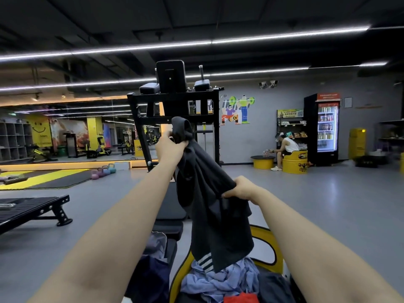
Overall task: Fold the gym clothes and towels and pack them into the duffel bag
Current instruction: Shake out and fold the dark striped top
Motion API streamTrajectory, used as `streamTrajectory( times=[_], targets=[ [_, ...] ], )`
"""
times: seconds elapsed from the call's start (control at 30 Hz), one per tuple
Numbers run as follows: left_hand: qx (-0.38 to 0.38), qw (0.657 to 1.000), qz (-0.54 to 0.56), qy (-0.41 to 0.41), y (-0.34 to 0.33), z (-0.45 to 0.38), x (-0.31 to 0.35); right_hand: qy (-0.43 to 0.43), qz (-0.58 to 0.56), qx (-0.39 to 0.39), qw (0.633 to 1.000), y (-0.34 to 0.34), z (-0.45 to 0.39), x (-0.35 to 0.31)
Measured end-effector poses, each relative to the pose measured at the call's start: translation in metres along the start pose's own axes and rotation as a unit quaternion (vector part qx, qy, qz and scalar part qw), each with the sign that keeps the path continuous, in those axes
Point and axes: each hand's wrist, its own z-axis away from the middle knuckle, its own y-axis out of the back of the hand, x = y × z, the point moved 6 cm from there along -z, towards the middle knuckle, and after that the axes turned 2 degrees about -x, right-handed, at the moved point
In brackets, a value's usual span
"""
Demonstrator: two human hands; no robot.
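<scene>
A black fabric garment with white stripes (pixel 207 206) hangs between both hands — the left hand (pixel 169 147) grips its top, raised; the right hand (pixel 241 189) clutches its middle, lower and nearer.

- Setting: commercial gym, indoor.
- Black dip/leg-raise station (pixel 175 101) with padded back and arm rests, centre.
- Coloured kettlebells (pixel 103 171) on grey floor beside yellow-and-black mats (pixel 41 178).
- Weightlifter mural (pixel 238 110) on grey wall.
- Lit drinks fridge (pixel 326 127) and snack rack (pixel 291 127), right.
- Mirror wall (pixel 72 132), cubby shelves (pixel 15 138), left.
</scene>
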Motion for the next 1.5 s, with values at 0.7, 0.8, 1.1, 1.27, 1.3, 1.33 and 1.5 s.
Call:
streamTrajectory(
  times=[0.7, 0.8, 1.1, 1.27, 1.3, 1.33, 1.5],
  targets=[
    [-0.321, 0.944, 0.059, -0.055, -0.057, 0.031, -0.008, 0.069, -0.167, 0.099, 0.979, 0.058, -0.004, -0.094],
    [-0.218, 0.975, 0.028, -0.042, -0.054, 0.024, -0.021, 0.086, -0.209, 0.004, 0.974, 0.042, 0.000, -0.086],
    [-0.210, 0.976, 0.003, 0.051, -0.042, 0.014, -0.039, 0.056, -0.089, -0.010, 0.994, 0.041, 0.006, -0.044],
    [-0.249, 0.966, -0.003, 0.075, -0.044, 0.020, -0.045, 0.077, -0.114, 0.073, 0.988, 0.059, 0.006, -0.053],
    [-0.249, 0.966, -0.007, 0.067, -0.045, 0.019, -0.045, 0.082, -0.117, 0.079, 0.987, 0.061, 0.006, -0.057],
    [-0.243, 0.969, -0.005, 0.055, -0.046, 0.020, -0.045, 0.087, -0.116, 0.080, 0.986, 0.062, 0.006, -0.060],
    [-0.237, 0.971, 0.040, 0.007, -0.043, 0.018, -0.040, 0.089, -0.049, 0.075, 0.992, 0.064, 0.006, -0.063]
  ],
)
